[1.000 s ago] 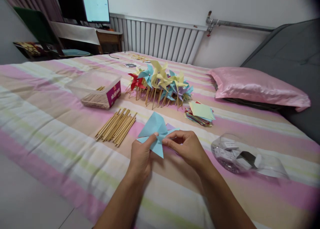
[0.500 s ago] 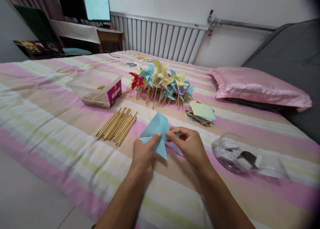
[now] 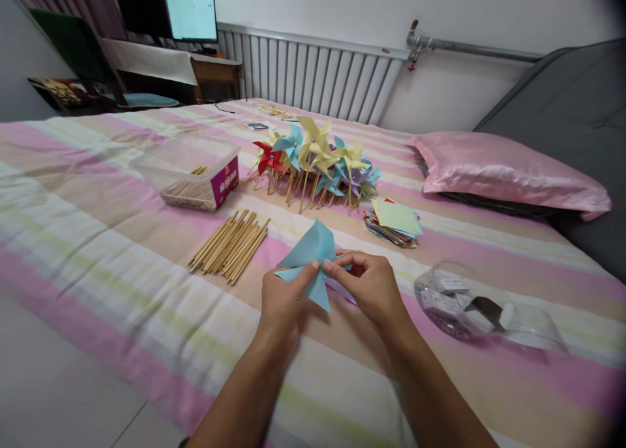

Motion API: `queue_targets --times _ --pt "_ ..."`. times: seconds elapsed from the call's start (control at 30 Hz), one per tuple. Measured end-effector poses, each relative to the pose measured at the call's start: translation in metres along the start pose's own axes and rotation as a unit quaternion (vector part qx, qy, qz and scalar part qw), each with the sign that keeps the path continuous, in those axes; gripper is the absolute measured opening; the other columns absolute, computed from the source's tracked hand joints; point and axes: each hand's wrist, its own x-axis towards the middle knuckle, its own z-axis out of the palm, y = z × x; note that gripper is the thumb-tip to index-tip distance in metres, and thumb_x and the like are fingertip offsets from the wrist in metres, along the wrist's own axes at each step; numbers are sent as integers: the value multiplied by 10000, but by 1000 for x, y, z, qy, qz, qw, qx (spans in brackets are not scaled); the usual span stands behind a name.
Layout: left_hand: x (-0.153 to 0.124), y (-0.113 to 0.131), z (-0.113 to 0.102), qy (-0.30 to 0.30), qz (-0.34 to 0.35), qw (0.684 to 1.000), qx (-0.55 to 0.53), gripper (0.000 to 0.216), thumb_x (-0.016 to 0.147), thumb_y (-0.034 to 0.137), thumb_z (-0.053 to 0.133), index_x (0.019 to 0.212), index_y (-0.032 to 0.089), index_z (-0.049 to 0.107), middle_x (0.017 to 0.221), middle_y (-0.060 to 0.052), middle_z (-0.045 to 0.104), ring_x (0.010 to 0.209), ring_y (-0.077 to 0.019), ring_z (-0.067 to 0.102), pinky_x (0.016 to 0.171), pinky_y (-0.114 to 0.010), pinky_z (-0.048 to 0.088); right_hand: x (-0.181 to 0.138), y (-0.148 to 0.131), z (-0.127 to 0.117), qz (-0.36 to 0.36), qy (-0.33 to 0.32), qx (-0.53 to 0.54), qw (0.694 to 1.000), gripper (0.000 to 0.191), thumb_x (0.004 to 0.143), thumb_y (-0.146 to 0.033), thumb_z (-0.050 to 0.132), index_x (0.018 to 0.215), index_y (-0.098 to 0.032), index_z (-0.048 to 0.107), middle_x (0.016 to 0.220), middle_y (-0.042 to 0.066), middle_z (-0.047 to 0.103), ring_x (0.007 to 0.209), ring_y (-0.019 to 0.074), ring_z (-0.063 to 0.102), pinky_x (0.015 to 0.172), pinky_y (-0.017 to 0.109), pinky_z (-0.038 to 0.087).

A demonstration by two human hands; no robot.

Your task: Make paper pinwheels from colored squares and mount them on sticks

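Between my two hands is a blue paper pinwheel (image 3: pixel 309 244), its corners cut and partly folded toward the centre. My left hand (image 3: pixel 286 295) grips it from the lower left, the thumb pressed near the middle. The thumb and fingers of my right hand (image 3: pixel 369 282) pinch the paper at the centre from the right. Whether a pin sits under the fingertips cannot be made out. Partly hidden beneath the blue paper, a purple sheet (image 3: pixel 341 291) lies on the bed.
Bamboo sticks (image 3: pixel 229 247) lie to the left, near a clear plastic box (image 3: pixel 186 158) holding more. Finished pinwheels (image 3: pixel 315 151) stand clustered behind. A stack of coloured paper (image 3: pixel 394 221), a clear container (image 3: pixel 464 304) with small packets and a pink pillow (image 3: pixel 508 171) are at the right.
The right thumb and fingertips have come closer to the left thumb at the pinwheel's centre, and its upper flap is folded in more. Both hands still hold the paper.
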Motion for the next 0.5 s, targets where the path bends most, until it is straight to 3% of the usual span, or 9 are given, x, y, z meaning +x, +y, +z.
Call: queue_targets --times 0.13,0.5 --pt "1 -1 -1 22 2 999 44 286 579 309 820 713 71 735 646 -72 687 564 -139 594 550 -241 457 1 1 -1 9 1 -5 1000 169 677 -353 728 618 -194 715 790 88 728 908 278 663 714 340 476" --pt "-1 0 -1 -29 21 998 58 275 619 333 803 759 100 763 707 -83 718 626 -166 639 616 -255 501 2 3 -3 1 5 -6 1000 149 678 -333 728 611 -201 707 787 87 730 988 267 649 766 337 491"
